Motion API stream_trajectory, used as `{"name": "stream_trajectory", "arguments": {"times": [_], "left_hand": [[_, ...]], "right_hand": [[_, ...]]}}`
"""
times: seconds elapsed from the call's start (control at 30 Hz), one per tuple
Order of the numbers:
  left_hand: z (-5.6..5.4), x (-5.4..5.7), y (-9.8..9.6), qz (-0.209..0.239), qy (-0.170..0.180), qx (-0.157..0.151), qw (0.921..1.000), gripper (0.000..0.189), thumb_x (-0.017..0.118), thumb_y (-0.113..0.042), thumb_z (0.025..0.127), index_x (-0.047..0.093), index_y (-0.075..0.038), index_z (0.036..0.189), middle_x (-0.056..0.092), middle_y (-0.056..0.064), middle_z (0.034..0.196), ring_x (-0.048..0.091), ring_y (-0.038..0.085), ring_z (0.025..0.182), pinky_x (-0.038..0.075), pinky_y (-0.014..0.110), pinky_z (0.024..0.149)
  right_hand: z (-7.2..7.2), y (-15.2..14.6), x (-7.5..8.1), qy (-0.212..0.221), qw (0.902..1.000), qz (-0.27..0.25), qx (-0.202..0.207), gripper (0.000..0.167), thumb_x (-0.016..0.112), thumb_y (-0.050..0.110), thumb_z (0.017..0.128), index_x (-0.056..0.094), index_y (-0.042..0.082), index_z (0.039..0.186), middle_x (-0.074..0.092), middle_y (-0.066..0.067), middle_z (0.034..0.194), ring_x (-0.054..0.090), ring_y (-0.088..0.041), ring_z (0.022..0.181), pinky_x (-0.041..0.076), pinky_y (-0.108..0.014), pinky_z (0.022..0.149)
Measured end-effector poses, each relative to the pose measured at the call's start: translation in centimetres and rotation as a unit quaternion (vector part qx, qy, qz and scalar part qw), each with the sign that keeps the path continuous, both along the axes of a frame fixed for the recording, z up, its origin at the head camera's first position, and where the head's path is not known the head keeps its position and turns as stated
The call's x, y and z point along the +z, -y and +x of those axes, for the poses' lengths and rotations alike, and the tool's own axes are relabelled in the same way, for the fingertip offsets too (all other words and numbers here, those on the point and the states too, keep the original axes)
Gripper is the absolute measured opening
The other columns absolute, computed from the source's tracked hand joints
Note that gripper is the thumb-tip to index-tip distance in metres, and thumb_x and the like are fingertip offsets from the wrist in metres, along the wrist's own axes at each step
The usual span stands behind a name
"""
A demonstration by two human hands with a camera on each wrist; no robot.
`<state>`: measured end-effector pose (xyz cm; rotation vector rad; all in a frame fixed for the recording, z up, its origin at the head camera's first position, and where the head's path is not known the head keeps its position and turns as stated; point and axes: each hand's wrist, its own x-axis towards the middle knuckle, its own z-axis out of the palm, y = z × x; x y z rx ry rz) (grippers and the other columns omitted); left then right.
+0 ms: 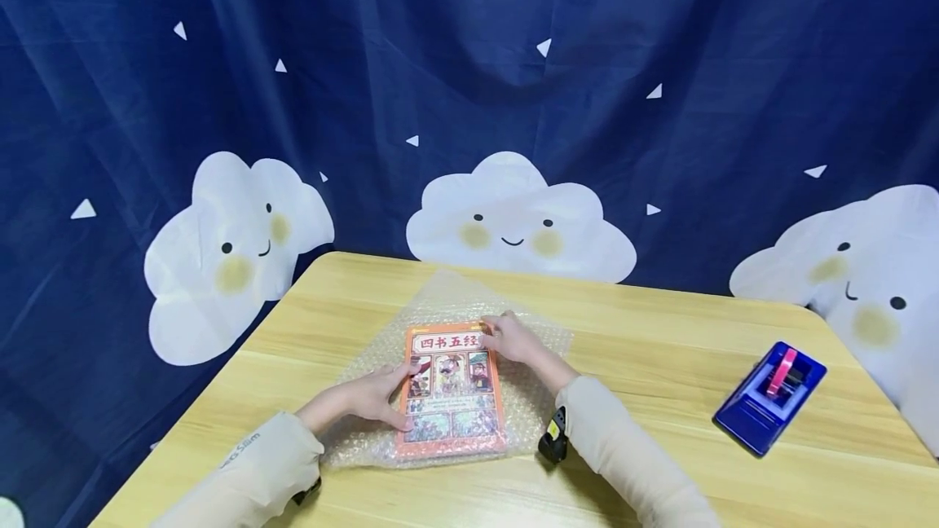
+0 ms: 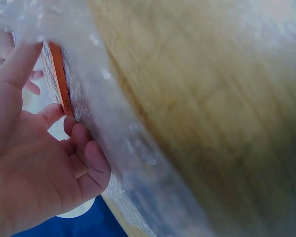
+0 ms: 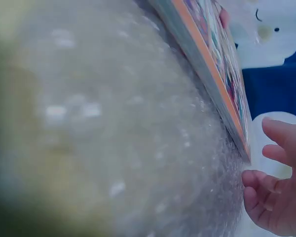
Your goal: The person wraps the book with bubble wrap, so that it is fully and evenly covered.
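An orange-edged book with red Chinese characters and cartoon panels lies face up on a sheet of bubble wrap. Clear wrap overlaps its lower part. My left hand is at the book's left side, thumb at the lower left corner and fingertips farther up that edge. In the left wrist view that thumb presses on the wrap while the other fingers bend loosely beside the orange edge. By the top right corner is my right hand. Its loosely bent fingers show close to the book's corner.
On the right of the wooden table stands a blue tape dispenser with a pink-red piece on it. Behind the table's far edge hangs a dark blue curtain with smiling clouds.
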<state>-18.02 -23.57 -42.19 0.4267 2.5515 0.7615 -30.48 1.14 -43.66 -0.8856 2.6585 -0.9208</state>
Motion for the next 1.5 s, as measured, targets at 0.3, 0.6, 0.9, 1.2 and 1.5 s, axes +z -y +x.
{"name": "stream_trajectory", "arguments": {"times": [0.3, 0.6, 0.9, 1.2, 1.5], "left_hand": [[0.1, 0.4, -0.1, 0.000, 0.010, 0.010, 0.9999, 0.095, 0.074, -0.038, 0.074, 0.020, -0.004, 0.144, 0.022, 0.030, 0.143, 0.015, 0.046, 0.132, 0.016, 0.061, 0.103], [0.0, 0.2, 0.0, 0.001, 0.013, 0.011, 0.9998, 0.096, 0.074, -0.039, 0.074, 0.019, -0.004, 0.145, 0.020, 0.030, 0.144, 0.014, 0.045, 0.133, 0.016, 0.060, 0.103], [0.0, 0.1, -0.1, 0.004, 0.027, 0.015, 0.9995, 0.097, 0.073, -0.039, 0.074, 0.017, -0.006, 0.145, 0.017, 0.031, 0.145, 0.009, 0.046, 0.134, 0.014, 0.062, 0.103], [0.4, 0.2, 0.1, -0.002, 0.013, 0.012, 0.9998, 0.095, 0.074, -0.038, 0.073, 0.021, -0.003, 0.144, 0.021, 0.031, 0.143, 0.017, 0.045, 0.132, 0.018, 0.060, 0.103], [0.1, 0.5, -0.1, 0.012, 0.017, 0.001, 0.9998, 0.093, 0.074, -0.033, 0.075, 0.020, -0.001, 0.143, 0.021, 0.032, 0.142, 0.017, 0.046, 0.132, 0.020, 0.060, 0.102]], "right_hand": [[-1.7, 0.8, -0.2, 0.057, 0.9941, -0.061, -0.069, 0.048, 0.048, 0.016, 0.094, 0.037, -0.008, 0.135, 0.044, -0.026, 0.132, 0.056, -0.037, 0.099, 0.040, -0.046, 0.095], [-3.1, 1.0, -0.4, 0.131, 0.9793, -0.117, -0.100, 0.055, 0.047, 0.012, 0.094, 0.024, 0.000, 0.143, 0.061, -0.019, 0.099, 0.042, -0.012, 0.048, 0.042, -0.025, 0.048], [-3.5, 0.8, -0.5, 0.157, 0.9745, -0.118, -0.108, 0.066, 0.049, 0.009, 0.093, 0.010, 0.006, 0.147, 0.049, -0.003, 0.066, 0.043, -0.011, 0.052, 0.041, -0.022, 0.050], [-3.7, 1.0, -1.0, 0.179, 0.9635, -0.163, -0.115, 0.070, 0.049, 0.006, 0.092, 0.005, 0.007, 0.147, 0.050, -0.023, 0.116, 0.049, -0.013, 0.059, 0.047, -0.023, 0.053], [-4.7, 1.0, -0.8, 0.140, 0.9834, -0.075, -0.087, 0.076, 0.048, 0.004, 0.087, 0.002, 0.008, 0.147, 0.024, -0.018, 0.148, 0.042, -0.012, 0.055, 0.041, -0.025, 0.058]]}}
